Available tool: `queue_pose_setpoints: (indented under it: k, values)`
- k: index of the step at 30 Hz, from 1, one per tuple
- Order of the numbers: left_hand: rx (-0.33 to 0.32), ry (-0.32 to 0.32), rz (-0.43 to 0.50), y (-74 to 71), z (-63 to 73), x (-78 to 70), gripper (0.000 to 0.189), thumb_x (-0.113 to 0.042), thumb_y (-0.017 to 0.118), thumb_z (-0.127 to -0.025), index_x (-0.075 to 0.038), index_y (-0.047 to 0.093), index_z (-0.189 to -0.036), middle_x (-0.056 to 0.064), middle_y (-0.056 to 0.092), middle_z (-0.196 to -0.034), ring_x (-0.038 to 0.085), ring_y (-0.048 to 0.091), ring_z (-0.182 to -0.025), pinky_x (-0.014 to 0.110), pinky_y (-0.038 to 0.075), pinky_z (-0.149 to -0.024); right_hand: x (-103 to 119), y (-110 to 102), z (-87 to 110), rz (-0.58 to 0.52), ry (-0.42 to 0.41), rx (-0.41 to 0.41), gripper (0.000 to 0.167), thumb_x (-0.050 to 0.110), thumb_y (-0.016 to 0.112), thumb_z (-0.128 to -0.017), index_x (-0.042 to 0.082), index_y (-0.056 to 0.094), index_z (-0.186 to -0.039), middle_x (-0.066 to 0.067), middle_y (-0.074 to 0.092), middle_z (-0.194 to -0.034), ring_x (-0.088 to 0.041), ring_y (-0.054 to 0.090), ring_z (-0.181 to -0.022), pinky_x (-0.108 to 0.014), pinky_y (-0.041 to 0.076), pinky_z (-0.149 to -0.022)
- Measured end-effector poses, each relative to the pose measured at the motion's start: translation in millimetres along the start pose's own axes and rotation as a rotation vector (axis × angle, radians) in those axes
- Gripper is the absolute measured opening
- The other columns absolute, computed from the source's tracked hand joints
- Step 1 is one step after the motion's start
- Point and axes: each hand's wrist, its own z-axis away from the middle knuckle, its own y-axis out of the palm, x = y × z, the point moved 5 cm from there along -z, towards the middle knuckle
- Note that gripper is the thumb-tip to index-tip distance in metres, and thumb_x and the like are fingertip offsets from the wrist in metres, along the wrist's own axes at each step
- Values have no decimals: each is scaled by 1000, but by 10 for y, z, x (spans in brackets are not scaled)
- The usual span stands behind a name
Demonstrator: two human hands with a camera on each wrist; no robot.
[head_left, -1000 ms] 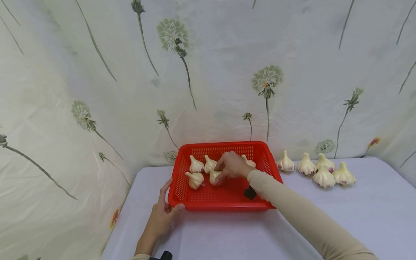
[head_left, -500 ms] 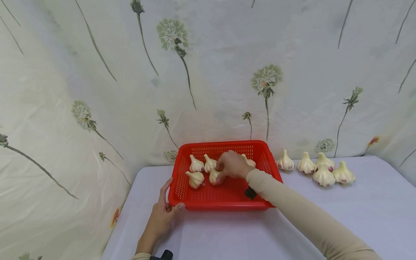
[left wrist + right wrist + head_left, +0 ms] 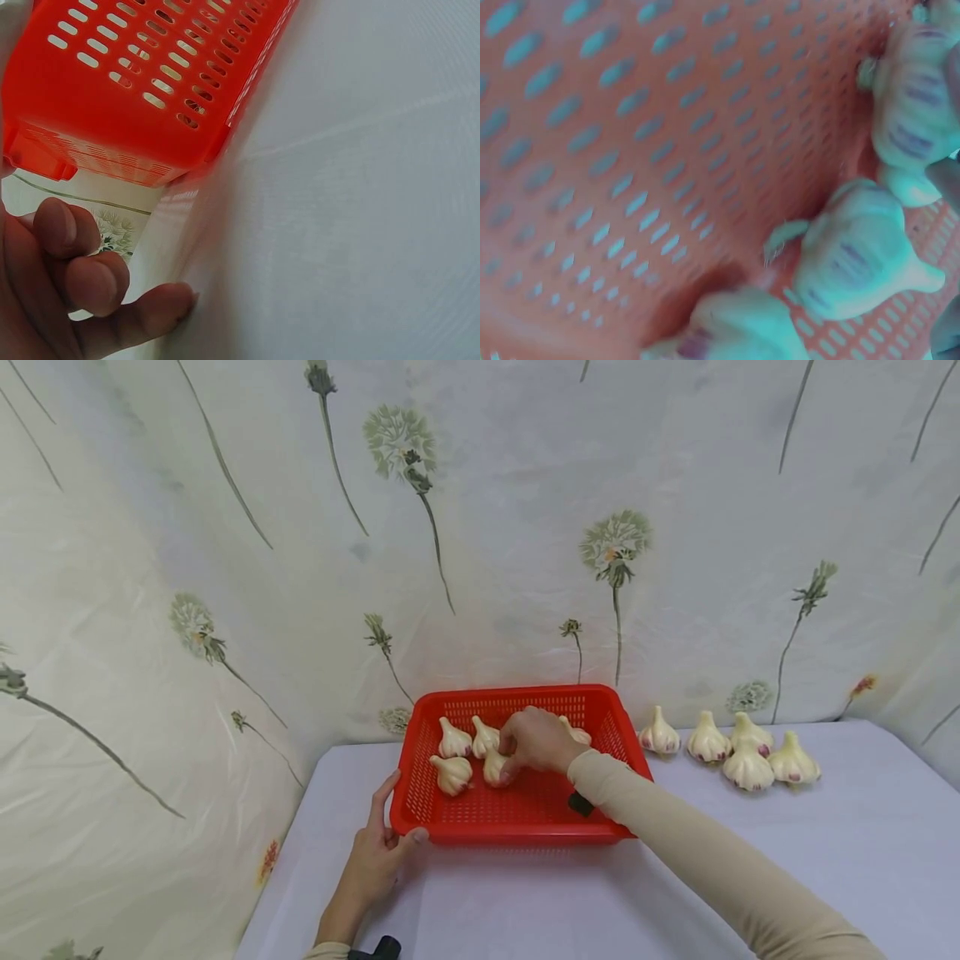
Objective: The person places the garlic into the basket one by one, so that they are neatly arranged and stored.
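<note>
Garlic bulb (image 3: 494, 768): I have it inside the red basket (image 3: 517, 837), grasped by the thumb and fingers of the right hand (image 3: 542, 739). Nearest me on the pale table (image 3: 562, 902), the left hand (image 3: 371, 853) grips the basket's near left corner, thumb on the front rim, forefinger along the side; my left wrist view shows other fingers bent beneath the rim. A beige sleeve (image 3: 690, 843) crosses the basket's right side. One loose bulb (image 3: 452, 775) lies just left of the grasped one, two bulbs (image 3: 454, 740) lie farther back, and another bulb (image 3: 577, 735) shows partly behind the right hand. Outside, right of the basket, I count five bulbs (image 3: 661, 735). Behind everything hangs a dandelion-print backdrop (image 3: 495, 568).
</note>
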Motion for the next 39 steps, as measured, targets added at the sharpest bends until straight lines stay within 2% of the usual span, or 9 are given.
queue_pose_setpoints:
  k: [9, 15, 19, 23, 28, 34, 36, 39]
  values:
    - [-11, 8, -24, 1, 0, 3, 89, -41, 78, -92, -49, 25, -163, -5, 49, -57, 4, 41, -50, 24, 38, -48, 3, -26, 13, 76, -19, 12, 35, 49, 100, -67, 23, 84, -86, 8, 78, -85, -12, 66, -79, -37, 59, -78]
    - [-5, -4, -18, 11, 0, -7, 88, -43, 78, -93, -49, 25, -163, -4, 49, -57, 5, 41, -50, 24, 39, -48, -19, -67, 51, 102, -39, 17, 43, 54, 97, -67, 22, 85, -93, 9, 79, -89, -11, 67, -81, -36, 59, -77]
    - [-6, -11, -8, 13, -4, -9, 87, -42, 78, -93, -50, 25, -162, -4, 50, -58, 6, 42, -51, 24, 40, -48, -7, -175, 105, 100, -51, 25, 44, 55, 96, -71, 21, 86, -98, 6, 81, -93, -12, 68, -85, -37, 59, -80]
    - [-6, -22, 0, 11, -3, -11, 87, -41, 78, -93, -51, 25, -162, -3, 51, -58, 7, 42, -51, 24, 40, -48, -41, -389, 189, 91, -43, 22, 41, 52, 93, -76, 19, 85, -99, 4, 81, -95, -13, 69, -88, -38, 60, -82]
    - [-3, -23, -3, 14, 4, -2, 87, -41, 78, -93, -49, 25, -163, -3, 49, -57, 6, 41, -50, 24, 38, -48, -206, -760, 341, 80, -39, -45, 38, 50, 94, -76, 18, 84, -94, 6, 79, -90, -14, 71, -87, -39, 60, -80]
    - [-4, -11, 3, 25, 12, -21, 87, -39, 77, -94, -48, 25, -163, -5, 47, -56, 5, 39, -49, 24, 36, -47, -611, -1215, 637, 140, -4, -116, 41, 46, 93, -78, 12, 84, -99, 0, 81, -95, -21, 74, -90, -46, 60, -83]
    - [-4, -10, 3, 24, 15, -26, 86, -39, 77, -94, -48, 25, -163, -5, 47, -55, 5, 39, -49, 24, 36, -47, -771, -1342, 759, 150, 25, -128, 41, 44, 93, -79, 11, 83, -101, -4, 82, -97, -23, 76, -87, -47, 61, -82]
    - [-6, -7, 1, 18, 26, -27, 86, -39, 77, -94, -47, 25, -163, -5, 47, -55, 5, 39, -48, 24, 36, -47, -1003, -1493, 964, 181, 82, -150, 47, 45, 92, -80, 9, 83, -108, -9, 82, -104, -29, 77, -91, -50, 61, -81]
